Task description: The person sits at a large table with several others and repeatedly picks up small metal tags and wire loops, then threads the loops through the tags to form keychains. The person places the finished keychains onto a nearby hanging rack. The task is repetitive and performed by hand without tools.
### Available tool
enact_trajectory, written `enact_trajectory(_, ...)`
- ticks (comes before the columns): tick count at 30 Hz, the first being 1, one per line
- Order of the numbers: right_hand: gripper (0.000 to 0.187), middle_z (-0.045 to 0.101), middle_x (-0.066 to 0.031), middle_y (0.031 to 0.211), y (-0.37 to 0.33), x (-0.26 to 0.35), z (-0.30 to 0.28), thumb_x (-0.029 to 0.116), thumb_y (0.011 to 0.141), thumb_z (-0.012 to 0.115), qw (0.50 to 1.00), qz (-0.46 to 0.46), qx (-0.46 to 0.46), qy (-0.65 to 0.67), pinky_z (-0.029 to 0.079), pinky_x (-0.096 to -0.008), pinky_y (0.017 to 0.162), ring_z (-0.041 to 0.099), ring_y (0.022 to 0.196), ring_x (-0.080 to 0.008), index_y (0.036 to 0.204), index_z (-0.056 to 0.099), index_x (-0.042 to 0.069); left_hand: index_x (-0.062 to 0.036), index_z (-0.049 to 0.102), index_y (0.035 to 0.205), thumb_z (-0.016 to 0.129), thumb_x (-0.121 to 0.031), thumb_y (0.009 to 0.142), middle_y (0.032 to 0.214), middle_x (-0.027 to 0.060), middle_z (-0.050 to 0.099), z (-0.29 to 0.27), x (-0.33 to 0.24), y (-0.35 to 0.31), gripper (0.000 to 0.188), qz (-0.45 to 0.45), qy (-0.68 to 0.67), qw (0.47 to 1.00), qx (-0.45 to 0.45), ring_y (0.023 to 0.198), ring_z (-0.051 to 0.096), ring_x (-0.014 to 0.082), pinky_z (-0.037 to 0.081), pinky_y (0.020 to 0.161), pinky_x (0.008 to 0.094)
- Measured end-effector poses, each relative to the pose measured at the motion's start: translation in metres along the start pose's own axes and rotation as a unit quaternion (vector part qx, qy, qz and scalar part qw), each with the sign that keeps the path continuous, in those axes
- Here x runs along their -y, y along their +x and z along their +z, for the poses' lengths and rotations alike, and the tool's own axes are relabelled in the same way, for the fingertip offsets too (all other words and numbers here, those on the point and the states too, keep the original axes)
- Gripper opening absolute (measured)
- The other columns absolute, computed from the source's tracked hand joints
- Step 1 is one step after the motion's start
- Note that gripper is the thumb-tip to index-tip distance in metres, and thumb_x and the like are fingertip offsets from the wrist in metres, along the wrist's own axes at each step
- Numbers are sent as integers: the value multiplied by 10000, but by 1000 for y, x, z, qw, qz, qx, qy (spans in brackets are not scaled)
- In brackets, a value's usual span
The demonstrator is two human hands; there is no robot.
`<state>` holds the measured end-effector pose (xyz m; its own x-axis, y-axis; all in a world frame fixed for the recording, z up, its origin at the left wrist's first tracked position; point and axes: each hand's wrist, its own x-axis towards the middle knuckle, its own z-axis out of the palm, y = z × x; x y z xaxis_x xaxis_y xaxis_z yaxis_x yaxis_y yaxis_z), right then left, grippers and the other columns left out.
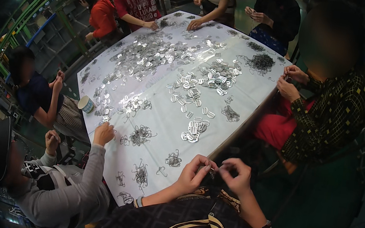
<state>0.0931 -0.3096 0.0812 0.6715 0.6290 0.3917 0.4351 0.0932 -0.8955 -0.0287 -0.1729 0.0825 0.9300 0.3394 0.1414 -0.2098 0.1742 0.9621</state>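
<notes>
Close to my body at the table's near edge, my left hand (194,174) pinches a small shiny metal piece (212,173) between thumb and fingertips. Just beside it, my right hand (237,175) has its thumb and fingers pressed together; what they hold, if anything, is too small to make out. Beyond my hands lies a small heap of flat silver buckle-like pieces (194,130). Left of my left hand sit bunches of thin dark wire hooks, one nearby bunch (173,159) and another further left (140,175).
The white-covered table (242,107) bears a large spread of silver pieces (144,54) and a dark wire pile (260,63). A paper cup (85,104) stands at the left edge. A grey-sleeved person's hand (104,134) reaches over the table at left; other people surround it.
</notes>
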Motion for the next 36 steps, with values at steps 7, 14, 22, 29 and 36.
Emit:
enact_trajectory(7, 258, 642, -80, 771, 56, -92, 29, 144, 760, 746, 989, 16, 25, -142, 497, -349, 686, 605, 759, -234, 992, 697, 40, -30, 438, 1046, 446, -61, 994, 1035, 135, 600, 2, -6, -4, 61, 3, 27, 999, 16, 979, 568, 155, 436, 904, 305)
enact_trajectory(14, 366, 624, -61, 898, 90, -149, 98, 240, 732, 775, 950, 32, 36, -308, 418, -415, 824, 572, 907, -266, 1061, 703, 97, -31, 437, 1043, 438, -50, 991, 1037, 136, 593, 6, -16, -12, 56, 44, 23, 999, 13, 966, 565, 163, 430, 908, 317)
enact_trajectory(22, 259, 667, -57, 878, 99, -142, 91, 99, 729, 768, 980, 160, 50, -107, 478, -352, 778, 633, 824, -192, 967, 669, 71, -29, 442, 1048, 444, -53, 991, 1040, 128, 596, 2, -9, -11, 62, -3, 25, 999, 31, 973, 557, 155, 427, 897, 305)
enact_trajectory(29, 127, 664, -53, 825, 70, -66, 39, 1, 826, 685, 946, 194, 35, 258, 528, -249, 661, 628, 729, -98, 932, 635, -47, -11, 476, 1019, 472, -39, 969, 963, 89, 610, 7, -3, -3, 57, -20, 72, 997, 17, 910, 562, 134, 450, 840, 280)
enact_trajectory(36, 129, 658, -38, 829, 33, 18, -5, -37, 825, 675, 956, 201, 17, 211, 519, -213, 654, 623, 725, -69, 948, 639, -45, -4, 488, 1027, 498, -43, 967, 931, 77, 614, 20, -3, 9, 72, -11, 125, 992, 12, 883, 568, 129, 459, 826, 273)
